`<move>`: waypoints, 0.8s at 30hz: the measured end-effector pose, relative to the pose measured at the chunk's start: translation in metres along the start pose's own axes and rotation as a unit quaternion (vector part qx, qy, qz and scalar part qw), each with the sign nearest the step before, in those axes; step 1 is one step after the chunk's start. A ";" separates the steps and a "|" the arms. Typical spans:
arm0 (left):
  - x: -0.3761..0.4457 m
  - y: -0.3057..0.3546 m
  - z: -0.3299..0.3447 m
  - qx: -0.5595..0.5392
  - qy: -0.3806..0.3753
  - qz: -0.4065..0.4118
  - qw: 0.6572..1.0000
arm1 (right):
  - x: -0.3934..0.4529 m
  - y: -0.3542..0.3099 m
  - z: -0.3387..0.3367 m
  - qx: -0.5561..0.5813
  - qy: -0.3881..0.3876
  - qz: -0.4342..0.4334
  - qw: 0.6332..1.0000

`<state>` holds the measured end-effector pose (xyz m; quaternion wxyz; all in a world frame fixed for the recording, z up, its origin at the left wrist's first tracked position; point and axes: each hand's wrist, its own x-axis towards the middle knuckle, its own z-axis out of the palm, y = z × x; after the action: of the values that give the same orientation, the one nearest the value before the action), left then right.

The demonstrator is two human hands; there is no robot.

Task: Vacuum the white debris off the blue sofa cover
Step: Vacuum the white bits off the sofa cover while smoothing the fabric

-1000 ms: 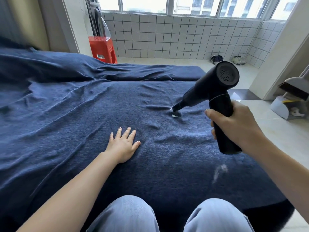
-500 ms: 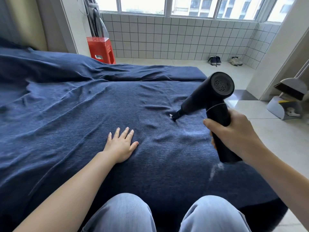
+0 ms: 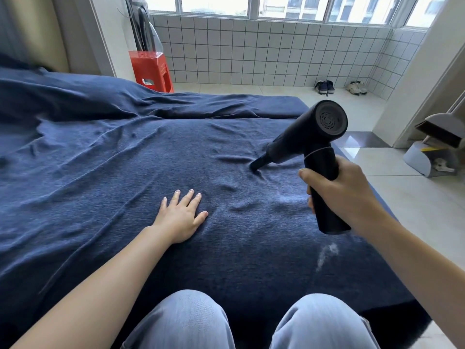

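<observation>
A wrinkled dark blue sofa cover fills most of the view. My right hand grips the handle of a black handheld vacuum, whose narrow nozzle tip touches the cover at the right of centre. My left hand rests flat on the cover, fingers spread, left of the nozzle. A white dusty streak lies on the cover below my right hand, and a fainter white smear shows just left of the handle. No white piece is visible at the nozzle tip.
My knees in light jeans are at the bottom edge. A red plastic stool stands behind the sofa by the tiled wall. Shoes sit on the floor at the back; a grey dustpan with brush stands at the right.
The small white piece at the nozzle tip a second ago is gone from view. The vacuum has dropped slightly and stayed on that spot. My left hand has not moved.
</observation>
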<state>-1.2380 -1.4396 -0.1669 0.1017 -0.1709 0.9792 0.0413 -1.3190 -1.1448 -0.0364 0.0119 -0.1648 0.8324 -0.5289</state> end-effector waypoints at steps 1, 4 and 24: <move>0.000 0.000 0.000 0.000 0.000 0.000 1.000 | -0.001 -0.002 -0.001 0.011 -0.005 0.003 1.000; 0.001 -0.001 0.000 0.002 0.000 -0.002 1.000 | -0.005 -0.005 -0.001 -0.004 -0.019 -0.009 1.000; 0.018 -0.014 -0.009 -0.054 0.150 0.031 0.987 | 0.057 -0.003 0.038 0.065 0.047 -0.045 0.996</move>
<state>-1.2512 -1.4598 -0.1622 -0.0569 -0.1503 0.9845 0.0709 -1.3645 -1.1956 -0.0415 -0.0402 -0.1762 0.7878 -0.5889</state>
